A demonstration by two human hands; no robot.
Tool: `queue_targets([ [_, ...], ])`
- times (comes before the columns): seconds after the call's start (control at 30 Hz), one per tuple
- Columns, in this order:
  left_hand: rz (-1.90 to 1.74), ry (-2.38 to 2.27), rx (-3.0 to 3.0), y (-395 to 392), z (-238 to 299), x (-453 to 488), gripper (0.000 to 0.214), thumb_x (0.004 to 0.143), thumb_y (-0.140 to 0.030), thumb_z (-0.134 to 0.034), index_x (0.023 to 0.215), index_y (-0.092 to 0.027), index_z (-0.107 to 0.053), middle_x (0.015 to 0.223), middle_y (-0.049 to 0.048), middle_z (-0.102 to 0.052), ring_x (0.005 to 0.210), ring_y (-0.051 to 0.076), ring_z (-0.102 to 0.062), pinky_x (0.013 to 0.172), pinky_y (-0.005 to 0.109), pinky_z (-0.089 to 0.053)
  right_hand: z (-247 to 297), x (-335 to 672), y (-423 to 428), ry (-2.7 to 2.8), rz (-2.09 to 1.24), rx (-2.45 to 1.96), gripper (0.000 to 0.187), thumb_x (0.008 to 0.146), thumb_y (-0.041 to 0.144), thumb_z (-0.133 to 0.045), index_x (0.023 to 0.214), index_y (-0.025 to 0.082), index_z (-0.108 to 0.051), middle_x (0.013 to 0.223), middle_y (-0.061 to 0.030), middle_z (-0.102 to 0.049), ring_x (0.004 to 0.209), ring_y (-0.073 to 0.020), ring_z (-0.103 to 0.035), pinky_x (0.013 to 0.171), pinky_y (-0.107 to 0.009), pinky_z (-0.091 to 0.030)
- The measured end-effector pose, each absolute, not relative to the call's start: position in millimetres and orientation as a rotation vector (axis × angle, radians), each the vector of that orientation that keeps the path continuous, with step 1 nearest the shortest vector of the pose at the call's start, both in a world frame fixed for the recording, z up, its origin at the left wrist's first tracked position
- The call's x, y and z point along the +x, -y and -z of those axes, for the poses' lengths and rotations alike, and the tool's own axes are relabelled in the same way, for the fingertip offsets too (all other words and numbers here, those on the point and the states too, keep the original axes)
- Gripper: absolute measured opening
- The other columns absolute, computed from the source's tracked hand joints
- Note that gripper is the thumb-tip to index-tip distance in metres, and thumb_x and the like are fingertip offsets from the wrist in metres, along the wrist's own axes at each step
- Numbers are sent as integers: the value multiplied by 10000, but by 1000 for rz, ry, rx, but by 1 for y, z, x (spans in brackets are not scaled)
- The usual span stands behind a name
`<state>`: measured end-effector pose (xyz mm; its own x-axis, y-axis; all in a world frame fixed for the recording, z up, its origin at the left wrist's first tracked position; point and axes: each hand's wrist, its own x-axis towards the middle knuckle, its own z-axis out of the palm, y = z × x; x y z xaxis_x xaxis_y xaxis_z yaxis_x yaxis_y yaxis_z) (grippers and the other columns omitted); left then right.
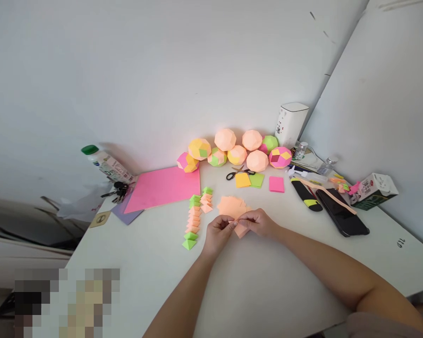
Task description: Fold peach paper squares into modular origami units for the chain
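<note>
Between my fingertips is a small peach-coloured piece of paper (234, 221), mostly covered by the fingers. My left hand (218, 233) pinches its left side and my right hand (261, 223) pinches its right side, thumbs close together. Just behind and under the hands lies a pile of peach paper sheets (230, 205), one corner sticking out toward me. Left of my left hand, a long row of folded green and peach paper pieces (193, 213) overlaps down the table. A shorter row of similar folded pieces (206, 201) lies beside it.
Faceted paper balls (225, 140) are stacked along the wall. Black scissors (231, 176) lie near yellow (243, 180), green (257, 180) and pink sticky-note pads (277, 184). A phone (341, 213), cutter (306, 195) and milk carton (375, 190) occupy the right; a pink sheet (165, 188) and bottle (109, 164), the left.
</note>
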<state>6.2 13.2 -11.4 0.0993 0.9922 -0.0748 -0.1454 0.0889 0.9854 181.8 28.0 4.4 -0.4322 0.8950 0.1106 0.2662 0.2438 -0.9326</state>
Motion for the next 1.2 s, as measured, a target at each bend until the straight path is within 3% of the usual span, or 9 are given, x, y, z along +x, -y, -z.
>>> queue_targets([
  [0.37,-1101,-1098,1095,-13,9,6,263,641,-350,-735,677,-149,-569,521,-59,-486,448,55,-371,441,192,-259,-5,183,-28,1866,-1214,-1039,249,832,303,-524,799,130,-699,603,-5,-576,554,-104,-478,515,-208,-366],
  [0.67,-1172,-1035,1181,-15,8,4,275,683,-340,-703,602,-154,-517,591,-32,-503,535,79,-427,521,209,-334,-6,181,-27,1822,-1275,-1061,246,834,314,-531,792,130,-689,647,-13,-598,607,-119,-522,554,-218,-409],
  [0.87,-1226,-1031,1083,-15,3,0,256,771,-388,-615,683,-174,-504,537,-44,-469,524,86,-434,537,210,-352,-5,181,-28,1772,-1262,-1070,256,817,341,-554,736,133,-678,623,-6,-584,575,-116,-508,537,-225,-418],
  [1.03,-1134,-979,1282,-13,2,2,211,721,-354,-671,766,-168,-582,717,4,-547,651,112,-490,611,233,-398,-5,182,-27,1788,-1287,-1072,244,822,335,-555,807,134,-692,705,-34,-642,638,-133,-563,577,-230,-443],
  [1.2,-1091,-1064,1277,-13,5,3,250,753,-389,-628,700,-155,-555,635,-11,-501,592,101,-444,552,218,-359,-9,180,-25,1726,-1324,-1090,244,797,365,-591,793,136,-675,704,-38,-639,640,-142,-591,582,-243,-479],
])
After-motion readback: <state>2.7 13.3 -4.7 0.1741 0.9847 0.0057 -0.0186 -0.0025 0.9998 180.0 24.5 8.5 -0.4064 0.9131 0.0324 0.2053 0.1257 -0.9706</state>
